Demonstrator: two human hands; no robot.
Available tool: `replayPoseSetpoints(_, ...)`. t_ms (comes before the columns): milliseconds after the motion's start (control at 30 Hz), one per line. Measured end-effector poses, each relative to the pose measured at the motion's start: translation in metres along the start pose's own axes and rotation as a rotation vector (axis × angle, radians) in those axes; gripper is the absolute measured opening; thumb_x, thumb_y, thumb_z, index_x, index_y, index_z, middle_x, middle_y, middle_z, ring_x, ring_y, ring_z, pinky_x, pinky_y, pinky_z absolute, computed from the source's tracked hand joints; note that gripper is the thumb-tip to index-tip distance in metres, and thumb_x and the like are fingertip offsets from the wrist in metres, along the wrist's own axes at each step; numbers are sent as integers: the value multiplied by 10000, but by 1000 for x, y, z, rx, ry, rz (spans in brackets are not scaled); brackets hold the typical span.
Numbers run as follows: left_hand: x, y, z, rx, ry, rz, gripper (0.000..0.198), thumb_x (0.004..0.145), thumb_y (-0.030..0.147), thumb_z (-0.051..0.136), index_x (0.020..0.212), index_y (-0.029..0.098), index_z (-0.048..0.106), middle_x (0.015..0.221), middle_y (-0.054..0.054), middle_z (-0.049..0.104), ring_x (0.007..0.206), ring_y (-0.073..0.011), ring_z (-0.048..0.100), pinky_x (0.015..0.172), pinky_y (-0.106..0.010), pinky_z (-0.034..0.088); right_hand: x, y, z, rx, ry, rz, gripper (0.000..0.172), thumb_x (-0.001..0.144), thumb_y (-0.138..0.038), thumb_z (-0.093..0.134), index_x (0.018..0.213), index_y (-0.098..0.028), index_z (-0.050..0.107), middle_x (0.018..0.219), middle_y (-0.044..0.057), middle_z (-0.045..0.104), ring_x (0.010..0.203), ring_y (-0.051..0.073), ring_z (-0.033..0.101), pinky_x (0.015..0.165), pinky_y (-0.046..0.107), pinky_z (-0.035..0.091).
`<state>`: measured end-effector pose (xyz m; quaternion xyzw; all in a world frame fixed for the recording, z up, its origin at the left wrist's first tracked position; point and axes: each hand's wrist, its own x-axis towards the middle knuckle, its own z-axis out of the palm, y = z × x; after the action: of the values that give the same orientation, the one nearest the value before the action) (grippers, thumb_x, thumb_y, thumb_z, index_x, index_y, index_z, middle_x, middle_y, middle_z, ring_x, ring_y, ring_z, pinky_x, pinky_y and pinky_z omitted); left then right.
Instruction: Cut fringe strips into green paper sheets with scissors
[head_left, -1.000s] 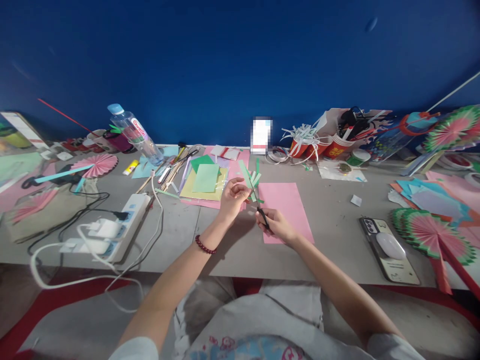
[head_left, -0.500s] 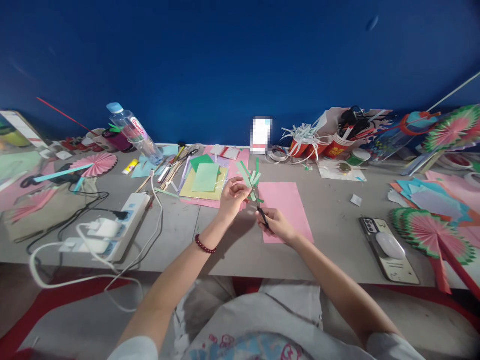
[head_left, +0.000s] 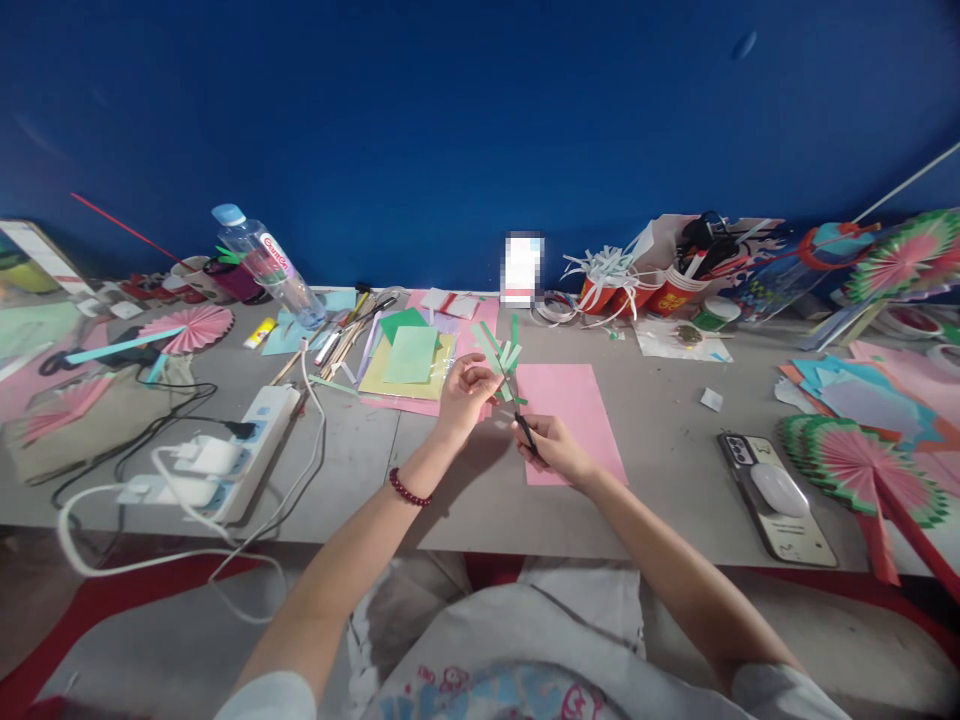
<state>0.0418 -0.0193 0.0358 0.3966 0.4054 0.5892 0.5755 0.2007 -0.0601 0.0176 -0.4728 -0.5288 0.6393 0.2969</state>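
Observation:
My left hand [head_left: 470,390] pinches a light green paper strip [head_left: 486,345] between thumb and fingers, above the table. My right hand [head_left: 556,449] is closed round the black handles of a pair of scissors [head_left: 527,430]. The blades point up and away and reach the green paper by my left fingertips; whether they are parted I cannot tell. Several green paper strips [head_left: 511,356] lie or hang around the blades. A pink sheet of paper [head_left: 574,410] lies flat on the table, partly under my right hand.
Left of my hands lies a stack of coloured paper [head_left: 411,355]. A power strip [head_left: 259,450] with white cables and a tilted water bottle [head_left: 274,265] are farther left. On the right are a phone [head_left: 776,500], a pink folded paper fan [head_left: 862,465] and red cups [head_left: 670,295].
Both hands, the scissors and the green paper stay in nearly the same place. The whole view shifts only very slightly.

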Motion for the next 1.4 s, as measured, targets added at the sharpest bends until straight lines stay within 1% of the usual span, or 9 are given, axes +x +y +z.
replayPoseSetpoints(167, 1, -1, 0, -5, -3, -28, 502, 614, 357, 794, 989, 189, 505, 673, 51, 551, 578, -89, 569, 508, -203, 517, -1, -1, 0, 18, -3, 5, 453, 761, -589, 605, 622, -178, 475, 482, -47, 471, 354, 43, 344, 334, 186, 260)
replayPoseSetpoints(267, 1, -1, -1, -11, 25, -36, 450, 651, 410, 761, 957, 185, 520, 692, 35, 556, 590, -99, 586, 503, -213, 523, -1, -2, 0, -1, 1, 18, 466, 764, -599, 599, 619, -176, 470, 484, -43, 473, 354, 42, 343, 334, 184, 249)
replayPoseSetpoints(400, 2, -1, -3, 0, 39, -39, 322, 690, 420, 721, 797, 165, 554, 695, 7, 567, 572, -97, 585, 477, -205, 511, -1, 0, 0, -11, -10, 24, 465, 777, -602, 585, 629, -179, 464, 489, -46, 474, 351, 41, 340, 334, 185, 240)
replayPoseSetpoints(567, 3, 0, -4, 59, 15, -46, 246, 675, 361, 708, 657, 165, 560, 601, 29, 533, 514, -85, 558, 479, -201, 511, 0, 3, -1, -40, -14, 6, 466, 798, -601, 566, 633, -178, 465, 491, -44, 478, 351, 45, 353, 344, 190, 237)
replayPoseSetpoints(700, 4, -2, -7, 115, 11, -17, 191, 698, 330, 672, 658, 173, 571, 594, 38, 535, 485, -78, 549, 497, -206, 506, 1, 4, -2, -48, -30, 6, 468, 801, -604, 564, 635, -178, 468, 487, -44, 479, 344, 46, 350, 341, 193, 232)
replayPoseSetpoints(833, 4, -2, -8, 216, 1, 68, 165, 749, 314, 625, 675, 173, 581, 593, 33, 548, 487, -77, 553, 519, -203, 495, 0, 2, -2, -47, -35, 20, 467, 805, -604, 560, 640, -178, 465, 491, -46, 483, 343, 41, 343, 340, 186, 235)
replayPoseSetpoints(933, 3, -1, -7, 261, -12, 112, 161, 753, 307, 617, 673, 174, 575, 591, 29, 555, 511, -81, 556, 530, -201, 494, -1, 2, -2, -26, -39, 20, 465, 803, -603, 566, 650, -172, 484, 491, -46, 487, 347, 37, 337, 346, 181, 244)
replayPoseSetpoints(1167, 2, -1, -7, 293, -19, 121, 162, 739, 327, 613, 699, 173, 582, 598, 28, 570, 499, -77, 545, 521, -203, 487, 2, 5, -1, 18, -44, 10, 457, 792, -603, 576, 675, -166, 512, 487, -45, 500, 347, 36, 341, 346, 181, 247)
replayPoseSetpoints(1400, 0, 0, -4, 319, -45, 134, 167, 749, 327, 615, 702, 170, 585, 600, 19, 578, 522, -81, 546, 525, -200, 480, 1, 0, 0, 36, -32, 21, 431, 771, -577, 607, 676, -168, 510, 482, -49, 494, 341, 39, 351, 340, 185, 256)
